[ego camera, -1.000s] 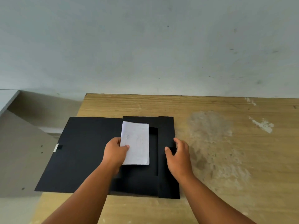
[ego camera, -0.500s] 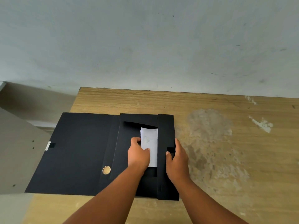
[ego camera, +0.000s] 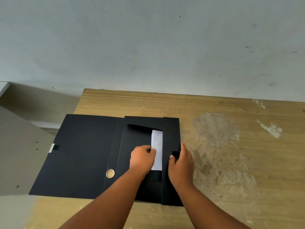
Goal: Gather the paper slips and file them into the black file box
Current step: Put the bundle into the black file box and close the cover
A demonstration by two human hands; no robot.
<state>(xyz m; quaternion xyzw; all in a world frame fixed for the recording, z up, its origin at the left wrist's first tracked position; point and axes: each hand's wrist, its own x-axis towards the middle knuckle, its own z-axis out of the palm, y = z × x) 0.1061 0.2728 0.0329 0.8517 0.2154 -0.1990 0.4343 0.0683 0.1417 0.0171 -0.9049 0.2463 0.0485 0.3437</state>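
The black file box [ego camera: 85, 156] lies open on the wooden table, its lid spread flat to the left. The white paper slips [ego camera: 157, 149] sit in the box tray, most of their width tucked under the right flap [ego camera: 170, 133]. My left hand [ego camera: 142, 158] pinches the slips' left edge. Fingers of my right hand [ego camera: 180, 160] curl around the right flap's edge, holding it up.
The wooden table [ego camera: 231, 146] has a worn pale patch right of the box and white paint marks at the far right. A grey wall rises behind it. The table's left edge runs under the box lid, with a grey surface beyond. A round finger hole [ego camera: 110, 173] shows in the spine.
My left hand has slid the slips rightward from above the box tray to under the right flap. The right hand has stayed on the flap.
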